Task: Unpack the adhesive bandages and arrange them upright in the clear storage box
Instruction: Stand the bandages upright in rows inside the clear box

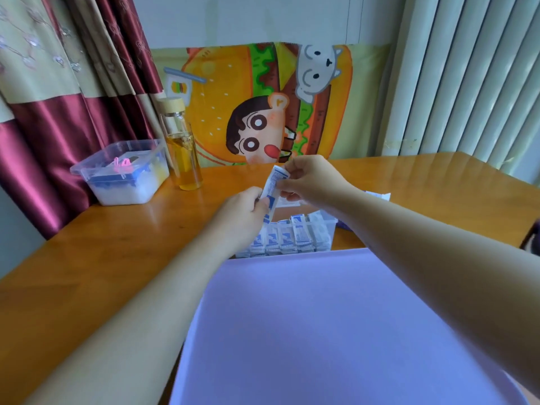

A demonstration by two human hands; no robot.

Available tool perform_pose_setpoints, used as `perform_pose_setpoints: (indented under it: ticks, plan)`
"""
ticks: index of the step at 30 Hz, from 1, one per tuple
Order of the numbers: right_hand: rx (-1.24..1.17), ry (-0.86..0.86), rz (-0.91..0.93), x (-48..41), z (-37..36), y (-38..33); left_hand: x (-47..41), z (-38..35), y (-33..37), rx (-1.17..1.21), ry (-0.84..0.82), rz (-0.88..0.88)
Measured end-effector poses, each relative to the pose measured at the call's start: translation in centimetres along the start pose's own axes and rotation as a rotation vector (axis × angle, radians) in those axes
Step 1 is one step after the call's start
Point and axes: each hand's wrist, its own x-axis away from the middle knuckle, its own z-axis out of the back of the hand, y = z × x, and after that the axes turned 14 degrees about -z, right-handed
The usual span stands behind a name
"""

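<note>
Both our hands are up over the middle of the table [117, 244] here; the left hand [245, 209] pinches the lower end of a blue-and-white bandage strip [273, 185], and the right hand [309, 179] pinches its top end between thumb and fingertips; the strip is in the air, nearly upright, top leaning a bit to the right.

Right below the hands sits the clear storage box [331, 232]; a row of packed bandages [292, 235] stands on end inside it, side by side, printed faces toward us; the left part of the box is hidden behind our left wrist, so we can't tell how full that side is.

A big flat lavender sheet [336, 331] fills the foreground and touches the box's near edge; can't tell what it is exactly.

Back left there's a lidded plastic tub [122, 173] with blue and white stuff in it; just beside it, a glass bottle [184, 153] with a wooden cap and yellow liquid; a cartoon burger cloth [263, 103] hangs behind.
</note>
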Motion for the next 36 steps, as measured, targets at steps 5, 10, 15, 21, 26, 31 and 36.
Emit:
perform_pose_setpoints:
  ticks: [5,10,15,21,26,31,36]
  plan:
    - [0.098,-0.118,-0.193,-4.5,-1.7,0.7,-2.4,0.4,-3.2,-0.139,-0.1,0.087]
    - [0.308,-0.206,-0.249,-7.3,-3.2,1.9,-4.2,-0.2,-5.0,-0.256,-0.307,0.049]
    - [0.45,-0.328,-0.276,-8.5,-4.2,3.2,-5.8,-1.0,-6.0,-0.348,-0.424,0.037]
    - [0.73,-0.36,-0.161,-8.9,-5.3,3.7,-6.3,-2.0,-6.4,-0.372,-0.505,0.043]
    - [1.023,-0.299,-0.068,-9.0,-6.0,3.9,-6.3,-2.1,-6.2,-0.4,-0.543,0.04]
    - [0.968,-0.209,-0.094,-9.2,-6.1,4.6,-6.6,-2.5,-6.5,-0.434,-0.564,0.031]
    - [0.874,-0.133,-0.063,-8.6,-5.3,4.4,-6.6,-2.6,-6.8,-0.445,-0.529,0.046]
